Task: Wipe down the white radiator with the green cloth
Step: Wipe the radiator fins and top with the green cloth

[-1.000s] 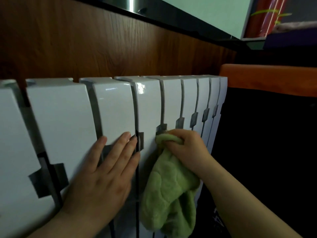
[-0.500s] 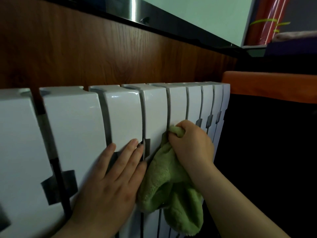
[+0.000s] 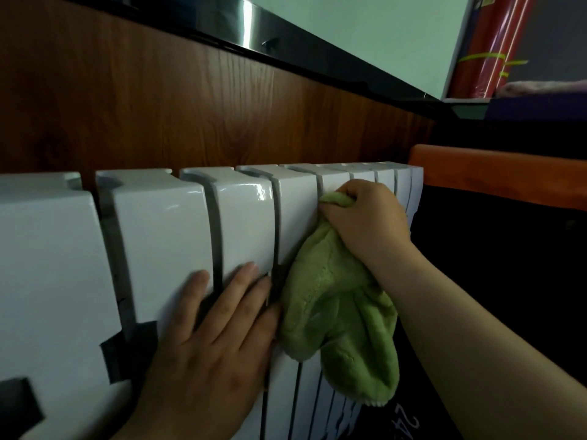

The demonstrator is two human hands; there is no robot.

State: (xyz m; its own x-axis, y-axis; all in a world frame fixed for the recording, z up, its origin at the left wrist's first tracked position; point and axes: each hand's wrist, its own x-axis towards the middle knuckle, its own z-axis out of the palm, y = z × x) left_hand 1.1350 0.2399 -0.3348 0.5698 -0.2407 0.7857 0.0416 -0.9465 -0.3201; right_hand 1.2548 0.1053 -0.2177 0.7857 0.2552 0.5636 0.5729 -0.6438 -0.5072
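Observation:
The white radiator (image 3: 165,236) runs across the view below a wood-panelled wall, its several glossy sections split by dark gaps. My right hand (image 3: 368,217) grips the bunched top of the green cloth (image 3: 336,306) and presses it against a section near the radiator's upper right. Most of the cloth hangs loose below my fist. My left hand (image 3: 216,338) lies flat on the radiator front, fingers straight and spread over a gap, its little finger beside the cloth's left edge.
A brown wood panel (image 3: 158,106) backs the radiator, with a dark sill (image 3: 286,55) above it. An orange bar (image 3: 495,176) stands to the right over a dark area. Red rolls (image 3: 489,42) lean at the top right.
My right hand has slid the cloth upward along the radiator, from mid-height to near the top edge. My left hand stays flat on the same section.

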